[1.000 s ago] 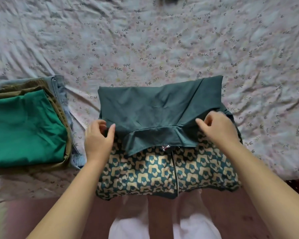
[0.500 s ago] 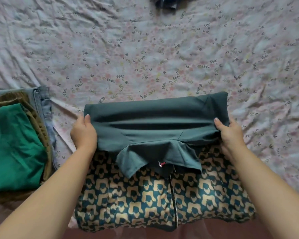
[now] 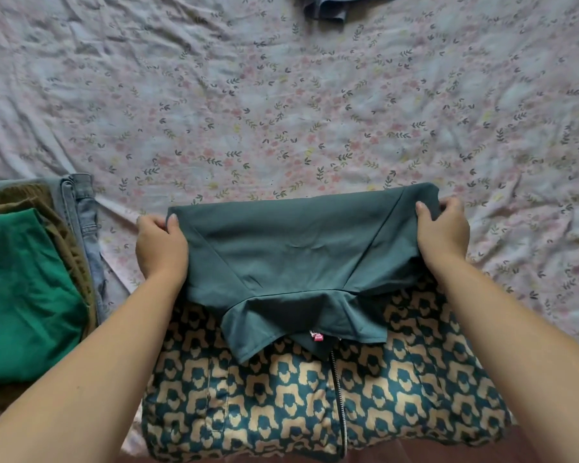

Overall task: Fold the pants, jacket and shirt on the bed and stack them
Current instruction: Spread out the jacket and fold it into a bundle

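Jacket (image 3: 298, 248): one piece, at the near edge of the bed, between our two hands. Its plain teal part is folded towards us and lies over the teal-and-tan patterned part (image 3: 281, 406).
Collar (image 3: 281, 319): teal, spread flat on the patterned part at the near end of the fold.
Label (image 3: 317, 336): small and red, just under the collar, at the head of the zipper.
Zipper (image 3: 340, 399): runs down the middle of the patterned part to the near edge of the bed.
Left hand (image 3: 161, 248): we grip the left end of the far fold, thumb on top of the teal cloth, fingers curled behind it.
Right hand (image 3: 443, 235): we grip the right end of the same fold, thumb on top, fingers curled round the edge.
Bed sheet (image 3: 281, 111): pale, with a small flower and leaf print, much creased.
Stack (image 3: 64, 248): at the left edge of the bed, near our left forearm.
Green garment (image 3: 24, 295): folded, on top of the stack.
Olive garment (image 3: 69, 259): under the green one.
Denim (image 3: 84, 215): lowest, showing on the side nearest the jacket.
Blue cloth (image 3: 328, 8): at the far edge, cut off by the frame; we cannot tell what garment it is.
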The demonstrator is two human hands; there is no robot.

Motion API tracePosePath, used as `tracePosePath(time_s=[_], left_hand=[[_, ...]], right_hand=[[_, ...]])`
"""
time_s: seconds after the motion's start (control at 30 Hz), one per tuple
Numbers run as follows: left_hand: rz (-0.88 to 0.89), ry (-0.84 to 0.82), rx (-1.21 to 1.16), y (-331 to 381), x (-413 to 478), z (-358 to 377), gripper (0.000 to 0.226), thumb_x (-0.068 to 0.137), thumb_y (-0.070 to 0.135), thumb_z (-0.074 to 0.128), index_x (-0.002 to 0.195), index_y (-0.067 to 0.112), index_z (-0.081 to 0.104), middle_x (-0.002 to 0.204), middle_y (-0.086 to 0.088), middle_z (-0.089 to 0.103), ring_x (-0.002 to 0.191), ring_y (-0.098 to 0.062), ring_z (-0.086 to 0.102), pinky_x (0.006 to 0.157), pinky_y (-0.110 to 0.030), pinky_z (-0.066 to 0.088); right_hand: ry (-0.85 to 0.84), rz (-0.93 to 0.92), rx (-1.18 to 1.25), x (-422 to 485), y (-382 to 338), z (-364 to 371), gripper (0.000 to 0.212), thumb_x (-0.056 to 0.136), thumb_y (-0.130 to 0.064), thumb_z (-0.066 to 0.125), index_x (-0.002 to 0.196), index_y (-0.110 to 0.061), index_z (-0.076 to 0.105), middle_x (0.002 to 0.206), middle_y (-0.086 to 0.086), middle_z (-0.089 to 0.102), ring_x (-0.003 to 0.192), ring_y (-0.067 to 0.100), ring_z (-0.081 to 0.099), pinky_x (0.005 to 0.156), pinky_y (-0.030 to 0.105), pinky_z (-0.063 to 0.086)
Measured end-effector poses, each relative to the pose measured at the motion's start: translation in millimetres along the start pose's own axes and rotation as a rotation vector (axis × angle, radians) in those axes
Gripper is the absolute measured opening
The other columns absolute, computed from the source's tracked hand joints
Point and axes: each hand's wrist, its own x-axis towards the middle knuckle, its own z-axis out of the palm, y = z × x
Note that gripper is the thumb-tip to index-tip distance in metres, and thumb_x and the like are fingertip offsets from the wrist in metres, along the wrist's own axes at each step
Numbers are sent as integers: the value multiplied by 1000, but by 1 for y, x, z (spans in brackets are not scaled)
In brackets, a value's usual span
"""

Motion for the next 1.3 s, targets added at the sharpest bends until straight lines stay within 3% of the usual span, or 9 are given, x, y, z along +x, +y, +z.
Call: tracePosePath(time_s=[0.1,0.2,0.27,0.4,0.57,0.73,0.93,1.13,1.3], left_hand=[[126,78,153,-3,-1,-3,30,91,28,52,108,4,45,115,-19,50,110,-36,44,93,-44,32],[546,73,350,0,0,-4,38,87,26,61,113,1,52,120,-24,50,113,-40,43,96,-48,29],[745,-62,433,11,7,2,41,84,28,65,115,1,55,116,-23,55,109,-40,48,93,-48,33],[839,-393,613,27,23,18,47,85,44,57,119,12,54,122,-12,55,114,-31,48,95,-41,32],[735,-513,705,31,38,20,37,81,50,59,86,17,45,107,-12,61,99,-30,55,79,-38,37],[629,-544,586,31,32,3,26,86,29,62,78,16,40,97,-16,62,93,-31,56,69,-33,33],[586,-551,500,51,24,-31,16,86,22,62,84,8,53,95,-17,61,92,-33,55,70,-36,38],[615,-481,494,88,29,-74,18,86,21,62,78,10,51,85,-13,55,89,-33,54,63,-32,28],[682,-318,408,140,44,-107,12,87,16,60,86,5,56,93,-17,57,89,-34,53,70,-35,35]], right_hand=[[70,-180,-315,-5,7,2,47,92,-25,48,129,-1,34,134,22,38,124,37,35,103,45,28],[61,-748,-502,-11,9,13,48,85,-31,40,124,-3,37,128,24,44,123,32,30,108,54,17],[-82,-959,-541,-9,-3,24,46,84,-33,42,120,-4,42,120,24,52,118,30,33,104,60,22],[-450,-857,-687,7,-33,38,53,88,-43,52,127,-8,44,122,14,51,117,31,44,105,42,25],[-522,-775,-803,35,-42,31,57,72,-60,63,99,-11,52,102,11,60,95,30,54,77,36,39],[-595,-718,-851,39,-41,18,42,78,-48,65,100,-13,54,104,9,61,97,28,55,79,35,42],[-604,-690,-834,37,-63,-18,20,85,-28,63,85,-20,44,104,11,61,97,29,55,69,30,32],[-446,-737,-764,30,-108,-46,15,85,-25,62,87,-16,50,102,11,61,96,31,55,69,32,37],[-259,-787,-667,34,-160,-73,15,85,-21,62,84,-11,50,96,12,61,91,33,55,72,36,39]])
